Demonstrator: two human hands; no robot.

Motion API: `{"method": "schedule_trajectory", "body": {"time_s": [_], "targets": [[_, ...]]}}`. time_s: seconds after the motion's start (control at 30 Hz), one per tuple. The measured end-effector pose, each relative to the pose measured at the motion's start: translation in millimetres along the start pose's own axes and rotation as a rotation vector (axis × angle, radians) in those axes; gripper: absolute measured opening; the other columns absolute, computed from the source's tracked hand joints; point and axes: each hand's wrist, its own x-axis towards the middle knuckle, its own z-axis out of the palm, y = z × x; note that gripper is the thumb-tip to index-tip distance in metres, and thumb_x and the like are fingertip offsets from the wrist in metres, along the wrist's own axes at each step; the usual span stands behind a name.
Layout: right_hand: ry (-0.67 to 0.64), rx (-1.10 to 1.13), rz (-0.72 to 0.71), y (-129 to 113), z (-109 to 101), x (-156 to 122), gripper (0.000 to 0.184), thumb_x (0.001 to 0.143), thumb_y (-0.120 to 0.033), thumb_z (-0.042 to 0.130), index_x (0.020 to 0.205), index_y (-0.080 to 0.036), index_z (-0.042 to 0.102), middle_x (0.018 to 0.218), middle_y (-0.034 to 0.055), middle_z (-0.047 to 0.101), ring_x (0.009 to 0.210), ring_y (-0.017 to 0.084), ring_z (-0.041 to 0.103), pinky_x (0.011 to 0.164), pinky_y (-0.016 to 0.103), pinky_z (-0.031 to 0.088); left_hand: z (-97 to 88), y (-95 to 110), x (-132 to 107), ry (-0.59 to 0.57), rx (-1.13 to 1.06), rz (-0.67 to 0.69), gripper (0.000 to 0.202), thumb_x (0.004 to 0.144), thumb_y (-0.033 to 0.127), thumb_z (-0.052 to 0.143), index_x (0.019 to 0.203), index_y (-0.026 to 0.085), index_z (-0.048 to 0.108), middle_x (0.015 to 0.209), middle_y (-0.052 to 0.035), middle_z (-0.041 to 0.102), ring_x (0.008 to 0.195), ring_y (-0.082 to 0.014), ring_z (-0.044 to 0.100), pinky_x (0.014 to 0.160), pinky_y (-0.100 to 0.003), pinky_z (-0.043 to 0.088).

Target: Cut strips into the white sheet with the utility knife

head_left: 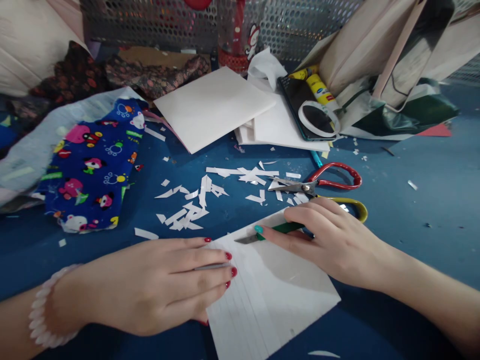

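A white sheet of card or thick paper (277,300) lies at a slant on the blue table, with faint parallel lines along its left part. My left hand (161,287) rests flat over its left edge, fingers stretched out. A thin grey strip (213,266) shows between those fingers; its kind is unclear. My right hand (330,235) grips a green craft knife (287,227), blade out and pointing left above the sheet's upper part. Just beyond that hand are scissors (307,187) with one red and one yellow handle, blades slightly apart.
White paper scraps (191,207) litter the table's middle. Blue patterned fabric (97,170) lies left. Behind are a white folded card (213,107), a dark phone (296,105) with a white tape roll (318,119) on it, yellow glue sticks (320,90), a clear bottle (236,35) and a perforated metal panel (150,22).
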Motion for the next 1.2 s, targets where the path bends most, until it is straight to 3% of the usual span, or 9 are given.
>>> {"method": "schedule_trajectory", "body": {"time_s": [0.17, 0.73, 1.0, 1.2], "targets": [[0.000, 0.003, -0.002, 0.0, 0.1, 0.1, 0.036, 0.098, -0.002, 0.043, 0.122, -0.019, 0.062, 0.092, 0.0040, 0.061, 0.079, 0.017, 0.053, 0.072, 0.031, 0.039, -0.3, 1.0, -2.1, -0.011, -0.011, 0.001, 0.027, 0.108, 0.027, 0.048, 0.109, 0.017, 0.073, 0.123, 0.0012, 0.074, 0.118, -0.0137, 0.064, 0.127, -0.031, 0.025], [0.000, -0.021, 0.011, -0.4, 1.2, 0.9, 0.037, 0.096, 0.000, 0.044, 0.119, -0.019, 0.065, 0.091, 0.0033, 0.061, 0.077, 0.015, 0.055, 0.074, 0.029, 0.040, 0.0, 0.2, -1.1, -0.008, -0.019, -0.003, 0.029, 0.108, 0.024, 0.045, 0.109, 0.016, 0.073, 0.121, 0.0004, 0.075, 0.117, -0.0130, 0.065, 0.126, -0.030, 0.026], [0.003, -0.045, 0.012, -0.7, 1.4, 2.1, 0.038, 0.095, 0.000, 0.046, 0.120, -0.020, 0.065, 0.090, 0.0030, 0.062, 0.076, 0.015, 0.056, 0.072, 0.029, 0.040, -1.1, 1.8, -0.8, -0.002, -0.023, -0.007, 0.029, 0.108, 0.024, 0.046, 0.109, 0.017, 0.074, 0.120, -0.0009, 0.075, 0.117, -0.0140, 0.066, 0.124, -0.031, 0.033], [0.012, -0.032, 0.021, -0.3, 2.4, 2.5, 0.035, 0.097, -0.001, 0.046, 0.122, -0.020, 0.063, 0.091, 0.0035, 0.061, 0.077, 0.016, 0.056, 0.074, 0.030, 0.041, -2.7, 1.8, 0.3, -0.006, -0.033, -0.013, 0.030, 0.109, 0.023, 0.044, 0.108, 0.016, 0.072, 0.120, 0.0001, 0.075, 0.116, -0.0134, 0.066, 0.126, -0.030, 0.026]]}}
